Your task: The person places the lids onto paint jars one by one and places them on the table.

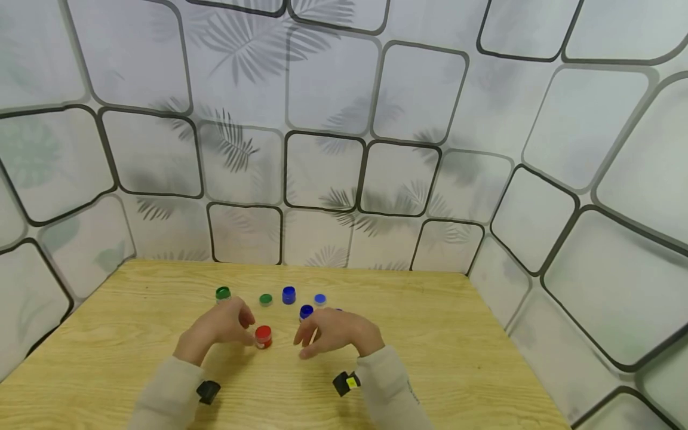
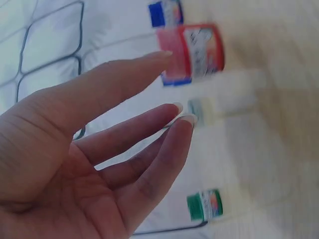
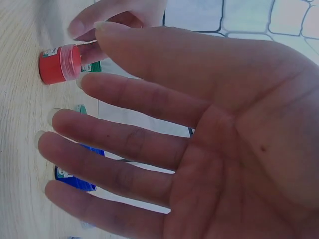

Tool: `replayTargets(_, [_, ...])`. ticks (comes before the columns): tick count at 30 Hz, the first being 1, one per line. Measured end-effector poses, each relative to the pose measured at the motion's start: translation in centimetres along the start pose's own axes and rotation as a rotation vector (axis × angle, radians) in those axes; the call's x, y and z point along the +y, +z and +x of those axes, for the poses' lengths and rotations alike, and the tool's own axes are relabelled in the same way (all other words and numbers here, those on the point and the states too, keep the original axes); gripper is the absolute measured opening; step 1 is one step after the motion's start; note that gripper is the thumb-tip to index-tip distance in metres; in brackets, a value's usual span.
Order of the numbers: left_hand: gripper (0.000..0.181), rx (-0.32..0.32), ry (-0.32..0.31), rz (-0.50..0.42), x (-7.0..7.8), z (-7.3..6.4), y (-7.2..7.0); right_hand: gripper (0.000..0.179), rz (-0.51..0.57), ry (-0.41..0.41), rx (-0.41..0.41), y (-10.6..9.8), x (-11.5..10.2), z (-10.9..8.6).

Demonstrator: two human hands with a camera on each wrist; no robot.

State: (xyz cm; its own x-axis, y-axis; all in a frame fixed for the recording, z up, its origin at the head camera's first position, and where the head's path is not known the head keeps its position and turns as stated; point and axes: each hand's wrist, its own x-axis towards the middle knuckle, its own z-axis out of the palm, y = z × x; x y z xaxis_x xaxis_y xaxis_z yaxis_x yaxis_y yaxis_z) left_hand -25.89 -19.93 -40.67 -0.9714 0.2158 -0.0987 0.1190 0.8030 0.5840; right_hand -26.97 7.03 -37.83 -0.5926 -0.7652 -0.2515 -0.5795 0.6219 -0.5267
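A small red jar with a label stands upright on the wooden table between the two hands. My left hand hovers just left of it with loosely bent fingers and holds nothing. In the left wrist view the thumb overlaps the red jar; whether it touches cannot be told. My right hand is to the jar's right, palm inward. The right wrist view shows its fingers spread and apart from the red jar, whose pale translucent cap is on. A blue jar stands just behind the right fingertips.
Farther back are a green jar, a green lid, another blue jar and a blue lid. One more blue bit peeks out behind the right hand. A patterned wall covering borders the wooden table.
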Motion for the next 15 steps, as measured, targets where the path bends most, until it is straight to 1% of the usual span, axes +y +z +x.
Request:
replayTargets(3, [0.035, 0.019, 0.021, -0.007, -0.8, -0.1, -1.2, 0.032, 0.009, -0.013, -0.003, 0.0, -0.1, 0.0])
replayTargets(4, [0.035, 0.027, 0.017, -0.012, -1.1, -0.2, -1.6, 0.031, 0.015, -0.014, -0.003, 0.0, -0.1, 0.0])
replayTargets(7, [0.037, 0.047, -0.009, -0.033, -2.2, -0.4, -2.7, 0.031, 0.043, -0.038, -0.008, 0.1, -0.1, 0.1])
replayTargets(10, [0.042, 0.073, -0.055, -0.049, -3.2, -0.6, -3.5, 0.031, 0.073, -0.087, -0.025, 0.2, -0.2, 0.3])
replayTargets(13, [0.047, 0.093, -0.075, -0.041, -4.1, -0.6, -3.9, 0.031, 0.094, -0.151, -0.054, 0.2, -0.4, 0.5])
replayTargets(15, [0.051, 0.102, -0.093, -0.032, -4.8, -0.3, -4.0, 0.031, 0.101, -0.178, -0.066, 0.1, -0.7, 0.6])
